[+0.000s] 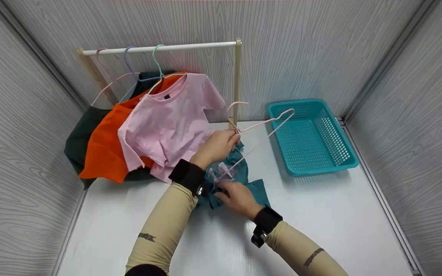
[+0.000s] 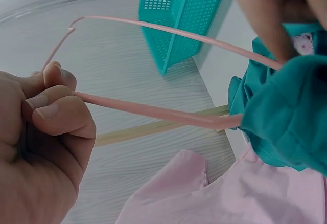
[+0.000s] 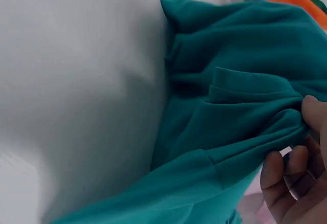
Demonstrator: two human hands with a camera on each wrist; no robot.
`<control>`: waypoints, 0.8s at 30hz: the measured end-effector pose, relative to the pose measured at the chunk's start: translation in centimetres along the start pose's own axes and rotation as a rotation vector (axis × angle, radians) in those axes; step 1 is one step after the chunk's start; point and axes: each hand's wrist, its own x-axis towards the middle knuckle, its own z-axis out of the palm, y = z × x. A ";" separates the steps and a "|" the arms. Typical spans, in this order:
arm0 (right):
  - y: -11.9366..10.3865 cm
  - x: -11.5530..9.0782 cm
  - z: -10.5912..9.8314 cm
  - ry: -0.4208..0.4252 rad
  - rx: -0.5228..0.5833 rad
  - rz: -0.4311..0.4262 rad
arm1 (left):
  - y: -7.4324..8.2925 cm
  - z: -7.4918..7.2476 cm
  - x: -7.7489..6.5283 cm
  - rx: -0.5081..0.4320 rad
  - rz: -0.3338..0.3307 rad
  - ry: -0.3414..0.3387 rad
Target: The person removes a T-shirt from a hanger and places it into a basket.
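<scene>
My left hand (image 1: 217,146) grips a pink clothes hanger (image 1: 257,124) near the base of its hook. In the left wrist view one end of the hanger (image 2: 153,112) runs into a teal shirt (image 2: 286,116), while its other end sticks out bare toward the right in the head view. The teal shirt (image 1: 259,189) hangs bunched below the hands, its lower part close over the white table. Lower down, my right hand (image 1: 240,197) pinches the shirt's gathered fabric (image 3: 255,116) between thumb and fingers. A printed patch shows inside the shirt's opening.
A clothes rack (image 1: 190,46) at the back left carries a pink shirt (image 1: 171,115), an orange shirt (image 1: 106,149) and a dark green garment (image 1: 79,134) on hangers. A teal plastic basket (image 1: 305,142) stands at the right. Wood-patterned walls enclose the white table (image 1: 313,214).
</scene>
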 end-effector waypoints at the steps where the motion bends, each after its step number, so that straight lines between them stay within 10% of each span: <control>1: -0.3 0.0 0.4 -0.004 -0.022 -0.025 | 0.0 0.1 0.1 0.004 0.001 0.003; 9: -1.0 -1.0 1.8 -0.135 -0.163 -0.173 | 0.3 0.4 0.3 0.020 -0.008 0.016; 24: 7.0 -6.2 -1.8 -0.118 -0.125 0.093 | -4.2 -4.4 -2.8 0.001 -0.182 -0.078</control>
